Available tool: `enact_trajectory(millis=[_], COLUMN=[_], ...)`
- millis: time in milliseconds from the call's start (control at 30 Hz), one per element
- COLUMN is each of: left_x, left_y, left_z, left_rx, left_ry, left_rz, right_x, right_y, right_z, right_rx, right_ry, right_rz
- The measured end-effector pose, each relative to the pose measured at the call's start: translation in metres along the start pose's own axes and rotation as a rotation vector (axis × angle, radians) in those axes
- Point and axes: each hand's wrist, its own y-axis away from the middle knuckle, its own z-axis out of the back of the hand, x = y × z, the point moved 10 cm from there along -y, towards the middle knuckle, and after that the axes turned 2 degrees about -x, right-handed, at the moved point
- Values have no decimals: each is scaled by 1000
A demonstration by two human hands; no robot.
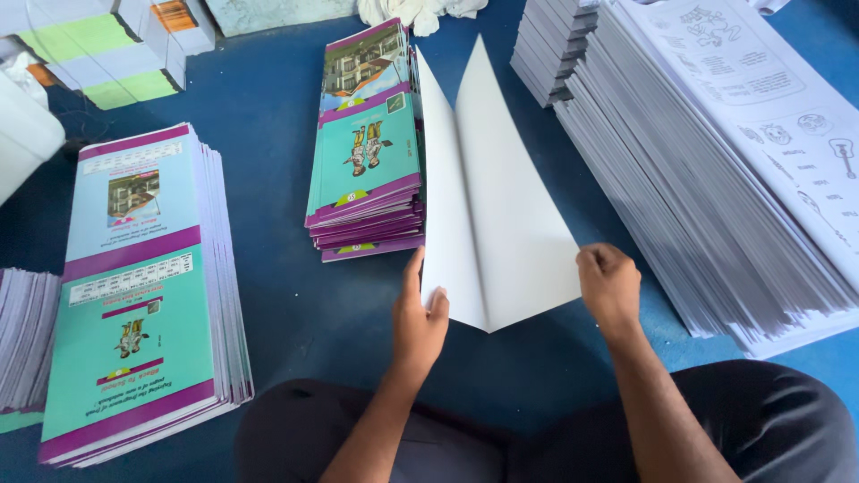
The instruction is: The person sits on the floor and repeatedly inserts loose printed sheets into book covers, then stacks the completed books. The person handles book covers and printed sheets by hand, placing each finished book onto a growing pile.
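Person seated on a blue floor (286, 295), legs in dark trousers at the bottom edge of the view. A folded white sheet (488, 206) stands open like a tent between the two hands, crease pointing toward the person.

Left hand (420, 317): fingers extended flat along the sheet's left edge, thumb over the near corner; grip loose, pressing rather than pinching.
Right hand (608, 282): curled shut on the sheet's right corner, pinching the paper.

Judged step: the fold is being squared up, edge to edge. The next move likely calls for flattening the crease without the halves slipping.

Just beyond the left hand, touching the sheet's far side: short stack of teal-and-purple covers (367, 161). Well left: taller stack of covers (143, 295). Right of the right hand: large stacks of printed line-drawing pages (716, 179).

No containers in view; everything lies in open stacks.
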Motion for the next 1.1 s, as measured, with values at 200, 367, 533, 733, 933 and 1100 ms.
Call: enact_trajectory(millis=[200, 367, 533, 733, 933, 1100], left_x=[3, 12, 16, 27, 43, 59], left_y=[-1, -1, 1, -2, -3, 2], left_z=[9, 5, 6, 16, 16, 21], left_rx=[-22, 62, 76, -3, -4, -9], left_ry=[7, 33, -41, -112, -187, -270], left_rz=[60, 304, 359, 365, 454, 529], right_x=[5, 49, 53, 0, -22, -18], right_y=[10, 34, 73, 77, 77, 80], right_z=[6, -33, -104, -143, -148, -144], right_rx=[-36, -25, 331, 672, 742, 735], right_ry=[277, 572, 499, 744, 814, 878], right_rz=[-19, 608, 900, 368, 144, 122])
